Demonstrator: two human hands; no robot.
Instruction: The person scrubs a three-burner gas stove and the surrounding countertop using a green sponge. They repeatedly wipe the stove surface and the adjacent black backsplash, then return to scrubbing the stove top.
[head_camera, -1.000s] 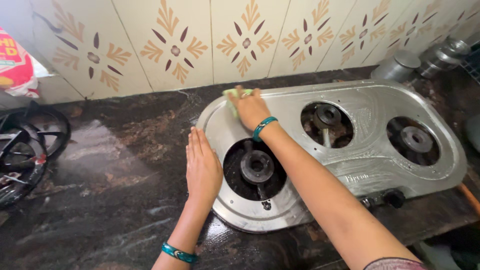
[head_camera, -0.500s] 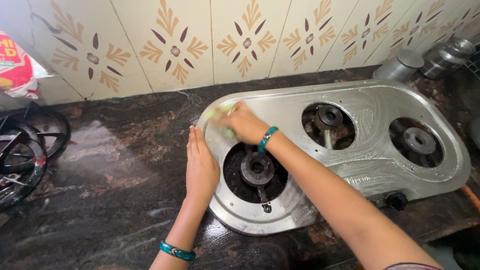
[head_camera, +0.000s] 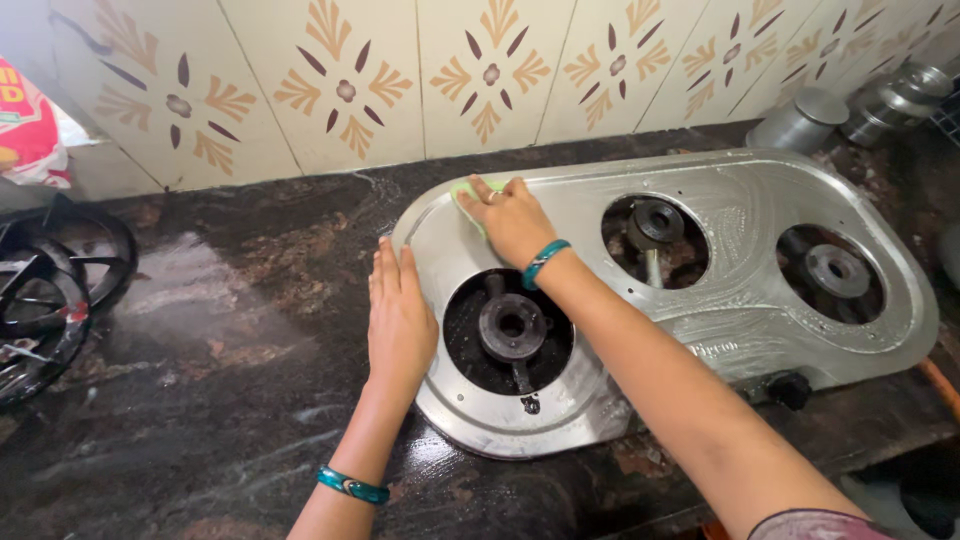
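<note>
Soap streaks cover the steel gas stove (head_camera: 740, 215) in front of you, which sits on the dark stone table (head_camera: 200, 330) close to the tiled wall (head_camera: 400, 80). Your right hand (head_camera: 510, 222) is pressed down on a pale green sponge (head_camera: 466, 190) at the stove's far left corner, fingers curled over it so only its edge shows. Your left hand (head_camera: 398, 320) lies flat and unclenched, holding nothing, palm on the stove's left rim where it meets the table. The sponge looks soft and light, likely wet, so it should squash under your fingers and is best gripped across its top with the fingertips at its edges. The stove looks stiff and fairly heavy, yet its wet sheet surface is probably slippery; the rim under your left palm is the sound place to brace it. Three open burners (head_camera: 512, 328) sit bare of their black pan supports (head_camera: 45, 290), which lie well apart at the table's left. Two steel containers (head_camera: 805, 120) stand behind the stove.
</note>
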